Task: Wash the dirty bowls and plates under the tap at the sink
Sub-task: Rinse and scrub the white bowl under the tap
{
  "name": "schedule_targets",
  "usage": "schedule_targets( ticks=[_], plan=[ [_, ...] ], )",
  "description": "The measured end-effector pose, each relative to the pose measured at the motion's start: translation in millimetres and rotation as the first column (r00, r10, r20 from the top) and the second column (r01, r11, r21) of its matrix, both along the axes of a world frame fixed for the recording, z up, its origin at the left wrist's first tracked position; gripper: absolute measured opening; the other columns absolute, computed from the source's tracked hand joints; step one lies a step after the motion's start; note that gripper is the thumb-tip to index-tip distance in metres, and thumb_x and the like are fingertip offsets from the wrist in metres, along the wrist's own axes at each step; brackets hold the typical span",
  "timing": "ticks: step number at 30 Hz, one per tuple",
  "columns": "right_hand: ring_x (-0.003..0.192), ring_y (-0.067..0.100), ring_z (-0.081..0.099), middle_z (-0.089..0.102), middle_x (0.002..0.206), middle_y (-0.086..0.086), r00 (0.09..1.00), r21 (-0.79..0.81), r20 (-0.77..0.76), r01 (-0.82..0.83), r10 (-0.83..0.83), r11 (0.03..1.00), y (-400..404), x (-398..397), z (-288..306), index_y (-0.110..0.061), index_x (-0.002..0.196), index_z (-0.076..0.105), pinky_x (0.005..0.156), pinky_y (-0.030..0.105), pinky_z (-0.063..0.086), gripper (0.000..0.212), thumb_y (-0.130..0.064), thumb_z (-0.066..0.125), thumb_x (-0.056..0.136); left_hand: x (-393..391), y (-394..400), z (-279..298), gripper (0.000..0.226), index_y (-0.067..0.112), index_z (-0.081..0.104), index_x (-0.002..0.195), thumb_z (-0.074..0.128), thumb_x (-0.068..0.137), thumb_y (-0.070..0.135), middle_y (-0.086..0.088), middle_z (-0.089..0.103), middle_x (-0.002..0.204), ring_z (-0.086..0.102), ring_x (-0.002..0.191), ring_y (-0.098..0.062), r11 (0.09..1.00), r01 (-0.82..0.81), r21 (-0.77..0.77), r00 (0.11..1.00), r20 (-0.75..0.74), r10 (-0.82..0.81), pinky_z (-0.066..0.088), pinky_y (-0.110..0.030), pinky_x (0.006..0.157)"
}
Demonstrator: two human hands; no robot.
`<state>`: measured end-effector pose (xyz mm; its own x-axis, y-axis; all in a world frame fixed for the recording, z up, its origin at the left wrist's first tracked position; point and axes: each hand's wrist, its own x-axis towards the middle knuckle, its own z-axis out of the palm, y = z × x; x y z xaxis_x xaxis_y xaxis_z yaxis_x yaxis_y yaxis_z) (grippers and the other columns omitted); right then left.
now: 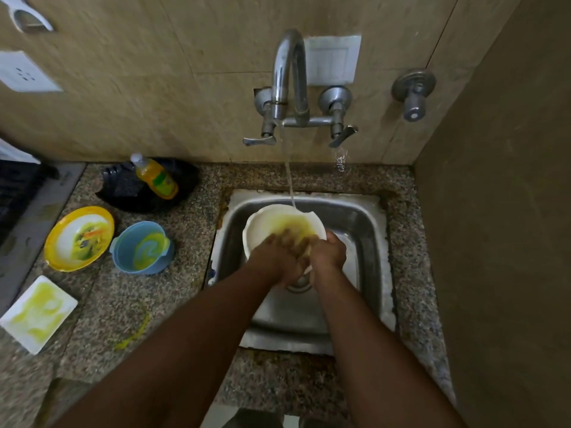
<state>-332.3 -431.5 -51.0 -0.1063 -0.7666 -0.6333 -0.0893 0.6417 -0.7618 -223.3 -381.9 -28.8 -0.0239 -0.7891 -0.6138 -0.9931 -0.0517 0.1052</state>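
A white bowl (272, 220) smeared with yellow residue is held tilted over the steel sink (367, 230). Water runs from the wall tap (289, 81) in a thin stream onto the bowl's far rim. My right hand (329, 253) grips the bowl's near right edge. My left hand (279, 254) lies flat inside the bowl, fingers spread on the yellow film. On the counter to the left wait a yellow-rimmed bowl (78, 237) with food scraps, a blue bowl (143, 248) with yellow smears, and a white square plate (37, 313) streaked yellow.
A yellow dish-soap bottle (156, 177) lies on a black bag at the back of the granite counter (129, 310). A second valve (414, 91) sticks out of the tiled wall on the right. A side wall closes the right. A yellow smear marks the counter.
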Motion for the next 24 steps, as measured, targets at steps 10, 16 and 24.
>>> schedule_targets(
  ticks=[10, 16, 24],
  plan=[
    [0.1, 0.024, 0.071, 0.077, 0.11, -0.001, 0.967, -0.269, -0.241, 0.017, -0.085, 0.963, -11, -4, 8, -0.029, 0.121, 0.074, 0.088, 0.044, 0.06, 0.034, -0.028, 0.062, 0.089, -41, 6, -23, 0.085, 0.016, -0.014, 0.163, 0.023, 0.1, 0.058, -0.012, -0.007, 0.172, -0.001, 0.159, -0.03, 0.872, -0.461, -0.163, 0.887, -0.105, 0.45, 0.004, -0.049, 0.129],
    [0.09, 0.023, 0.072, 0.078, 0.102, -0.001, 0.954, -0.344, -0.284, -0.007, -0.096, 0.939, -38, -9, 4, -0.028, 0.119, 0.076, 0.082, 0.047, 0.062, 0.039, -0.032, 0.056, 0.086, -21, 30, -6, 0.075, 0.007, 0.04, 0.156, 0.012, 0.102, 0.052, -0.014, 0.038, 0.163, 0.03, 0.153, -0.029, 0.885, -0.138, -0.444, 0.99, -0.044, 0.132, 0.014, -0.043, 0.128],
    [0.107, 0.03, 0.068, 0.075, 0.118, 0.005, 0.923, -0.375, -0.384, -0.148, -0.008, 0.915, -9, 16, 35, -0.028, 0.133, 0.069, 0.093, 0.04, 0.056, 0.042, -0.013, 0.061, 0.095, -8, 6, -14, 0.107, -0.001, -0.013, 0.16, -0.008, 0.08, 0.071, -0.023, -0.019, 0.167, -0.017, 0.157, -0.036, 0.897, -0.361, -0.253, 0.93, -0.029, 0.366, -0.007, -0.049, 0.128]
  ],
)
